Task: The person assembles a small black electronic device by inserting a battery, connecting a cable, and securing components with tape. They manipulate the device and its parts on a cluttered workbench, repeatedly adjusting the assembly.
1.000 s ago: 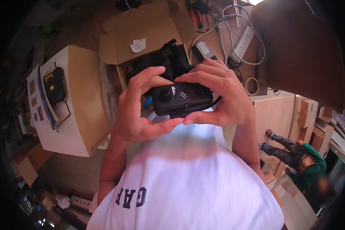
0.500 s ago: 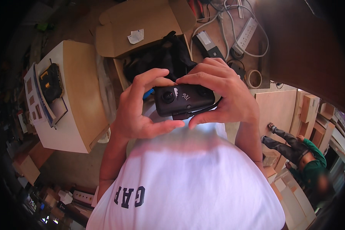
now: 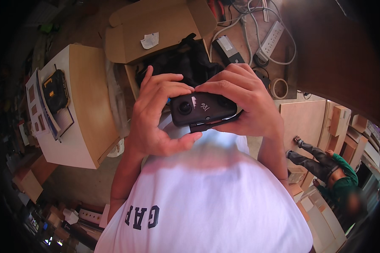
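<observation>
Plainly, both hands are on a black two-lens device (image 3: 204, 109), raised in front of the white shirt (image 3: 207, 198) with its lens side showing. The right hand (image 3: 255, 101) is clamped on its right end, fingers bent over the upper edge and thumb mostly hidden behind a black cable (image 3: 219, 123). This cable runs along the lower edge from a plug near the left end. The left hand (image 3: 150, 120) curves around the other end, its index fingertip at the upper edge and meeting the right fingertips; whether its thumb presses the plug or sits just below it, I cannot tell.

Beyond the hands, an open cardboard box (image 3: 152, 21) holds black cloth-like material (image 3: 177, 63), and a white paper (image 3: 150, 41) lies on its flap. Right of it, a power strip (image 3: 270, 40) and a tape roll (image 3: 272, 89) rest on the worktop (image 3: 236, 33). A co-worker in green (image 3: 344, 179) appears at lower right.
</observation>
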Motion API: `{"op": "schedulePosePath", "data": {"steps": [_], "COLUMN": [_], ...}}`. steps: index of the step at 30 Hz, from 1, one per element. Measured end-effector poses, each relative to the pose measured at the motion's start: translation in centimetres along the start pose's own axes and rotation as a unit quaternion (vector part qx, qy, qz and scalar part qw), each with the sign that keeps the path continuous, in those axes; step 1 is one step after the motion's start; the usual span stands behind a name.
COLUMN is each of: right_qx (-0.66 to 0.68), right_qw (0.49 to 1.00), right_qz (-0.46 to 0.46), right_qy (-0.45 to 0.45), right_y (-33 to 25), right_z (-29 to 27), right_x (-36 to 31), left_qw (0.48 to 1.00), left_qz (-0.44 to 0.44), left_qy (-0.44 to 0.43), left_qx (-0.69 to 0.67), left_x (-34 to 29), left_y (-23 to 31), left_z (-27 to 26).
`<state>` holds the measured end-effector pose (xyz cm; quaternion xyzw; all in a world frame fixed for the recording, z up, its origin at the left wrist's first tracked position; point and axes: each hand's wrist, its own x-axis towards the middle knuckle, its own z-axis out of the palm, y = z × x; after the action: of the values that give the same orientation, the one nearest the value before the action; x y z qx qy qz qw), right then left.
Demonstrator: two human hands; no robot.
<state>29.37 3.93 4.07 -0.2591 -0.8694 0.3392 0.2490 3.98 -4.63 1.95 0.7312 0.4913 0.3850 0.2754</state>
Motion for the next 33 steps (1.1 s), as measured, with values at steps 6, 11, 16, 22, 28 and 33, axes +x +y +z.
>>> {"op": "schedulePosePath", "data": {"steps": [6,11,16,22,28,33], "right_qx": [-0.015,-0.021,-0.008,-0.028,-0.095,-0.107], "right_qw": [1.000,1.000,1.000,0.997,0.987,0.985], "right_qz": [0.006,0.006,0.004,-0.070,-0.094,-0.087], "right_qy": [-0.008,-0.011,-0.012,0.028,0.093,0.100], "right_y": [-0.3,-0.3,-1.1,-0.6,-1.1,-1.0], "right_z": [0.0,0.2,0.0,0.6,1.2,1.1], "right_x": [-0.2,-0.3,-0.1,-0.5,-1.3,-1.2], "left_qw": [1.000,1.000,1.000,0.998,0.992,0.984], "left_qz": [-0.013,-0.020,-0.029,-0.017,0.003,0.036], "left_qy": [-0.018,-0.005,0.007,0.022,0.067,0.088], "left_qx": [0.017,0.012,0.005,0.047,0.106,0.151], "left_x": [-0.5,-0.6,-0.7,-1.1,-1.1,-0.9], "left_y": [0.1,0.4,1.2,2.3,2.7,1.9], "left_z": [0.2,0.5,0.2,-0.4,-0.1,0.1]}}
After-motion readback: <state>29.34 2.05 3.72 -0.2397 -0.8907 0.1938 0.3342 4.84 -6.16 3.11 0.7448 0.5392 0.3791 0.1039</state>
